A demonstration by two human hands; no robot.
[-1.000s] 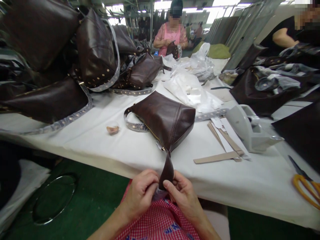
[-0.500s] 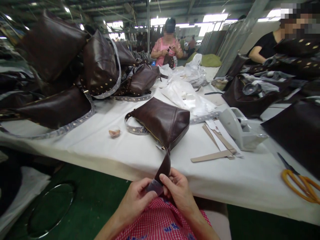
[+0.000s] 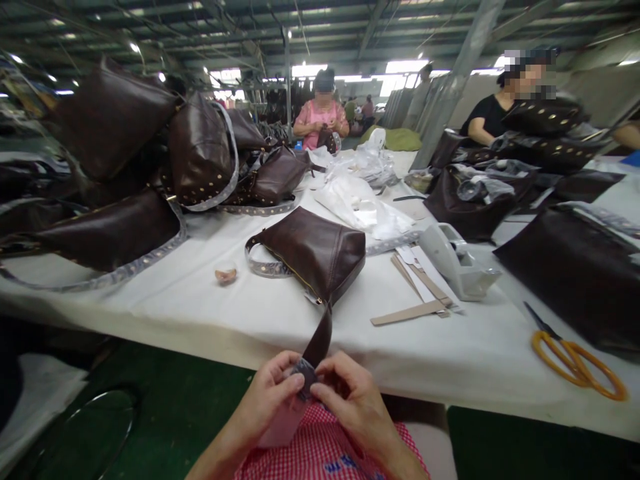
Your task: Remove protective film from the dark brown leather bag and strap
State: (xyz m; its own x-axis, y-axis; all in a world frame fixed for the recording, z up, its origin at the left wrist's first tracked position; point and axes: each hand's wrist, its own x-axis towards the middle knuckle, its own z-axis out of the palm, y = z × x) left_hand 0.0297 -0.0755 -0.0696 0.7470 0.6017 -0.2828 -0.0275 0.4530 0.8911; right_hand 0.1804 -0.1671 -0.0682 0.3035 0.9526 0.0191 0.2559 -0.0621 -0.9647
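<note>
A dark brown leather handbag (image 3: 320, 250) lies on the white-covered table, its zip side toward me. From its near corner a leather strap (image 3: 320, 337) runs down over the table edge to my hands. My left hand (image 3: 273, 393) pinches the strap's end, where clear plastic film (image 3: 303, 373) is wrapped. Close beside it, my right hand (image 3: 347, 390) grips the same end with thumb and bent fingers. A loose flap of film seems to hang below my left thumb. At the bag's far left, a second, eyeleted strap (image 3: 267, 267) curls in plastic wrapping.
Brown bags (image 3: 200, 150) are heaped at the left. Scissors (image 3: 575, 360) with orange handles, a grey tape dispenser (image 3: 457, 263) and card strips (image 3: 410, 313) lie at the right. Crumpled plastic (image 3: 360, 193) sits behind the bag. Two co-workers (image 3: 320, 120) are across the table.
My view has tilted up and turned slightly right. My right hand has shifted its hold down to the strap's wrapped end, and a loose film flap now shows below my left hand.
</note>
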